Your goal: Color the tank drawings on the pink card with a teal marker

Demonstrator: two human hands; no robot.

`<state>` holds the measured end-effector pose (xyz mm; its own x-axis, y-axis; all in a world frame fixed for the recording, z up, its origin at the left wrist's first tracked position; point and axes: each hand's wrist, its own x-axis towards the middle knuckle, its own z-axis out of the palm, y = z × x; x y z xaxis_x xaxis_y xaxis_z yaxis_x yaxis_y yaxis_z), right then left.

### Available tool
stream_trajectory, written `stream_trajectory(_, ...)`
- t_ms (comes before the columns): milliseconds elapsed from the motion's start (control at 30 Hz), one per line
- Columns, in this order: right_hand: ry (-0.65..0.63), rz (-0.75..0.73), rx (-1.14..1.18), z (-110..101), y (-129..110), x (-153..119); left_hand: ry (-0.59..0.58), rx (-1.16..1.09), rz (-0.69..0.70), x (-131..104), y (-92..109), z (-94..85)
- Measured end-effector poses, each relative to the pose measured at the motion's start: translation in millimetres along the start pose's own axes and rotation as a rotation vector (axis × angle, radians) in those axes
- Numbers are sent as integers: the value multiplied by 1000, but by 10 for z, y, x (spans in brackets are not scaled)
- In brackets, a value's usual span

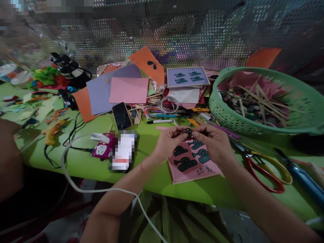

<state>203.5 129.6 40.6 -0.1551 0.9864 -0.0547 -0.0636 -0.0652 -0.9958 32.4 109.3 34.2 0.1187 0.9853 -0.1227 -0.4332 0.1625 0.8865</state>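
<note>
Between the fingertips of both hands is a small dark, shiny piece point(188, 131), too small to name. My left hand point(169, 139) pinches it from one side and my right hand point(211, 140) from the other. Just below them lies a pink card point(186, 176) with a pale edge, bearing dark green tank shapes and handwritten characters; my right hand covers part of its right side. A black-and-white marker point(160, 122) lies beyond my left hand. Red-and-yellow-handled scissors point(265, 173) rest to the right of my right forearm.
A green plastic basket point(234, 118) with sticks stands at the right. A framed purple tank picture point(187, 77) sits behind. Phones point(122, 115), coloured paper point(129, 90), a yellow glue gun point(53, 131) and a purple power bank point(102, 148) lie leftward. A white cable point(101, 190) crosses my left forearm.
</note>
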Motion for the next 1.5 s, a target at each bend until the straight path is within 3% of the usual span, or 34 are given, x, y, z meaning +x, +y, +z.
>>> stream_trajectory(433, 42, -74, -135, 21, -44, -2, 27, -27, 2, -2, -33, 10)
stream_trajectory(1033, -7, 2, 48, -22, 68, 16, 14, -11, 15, -9, 0, 27)
stream_trajectory(1500, 17, 28, 128, 31, 7, 20, 0, 7, 33, -10, -7, 23)
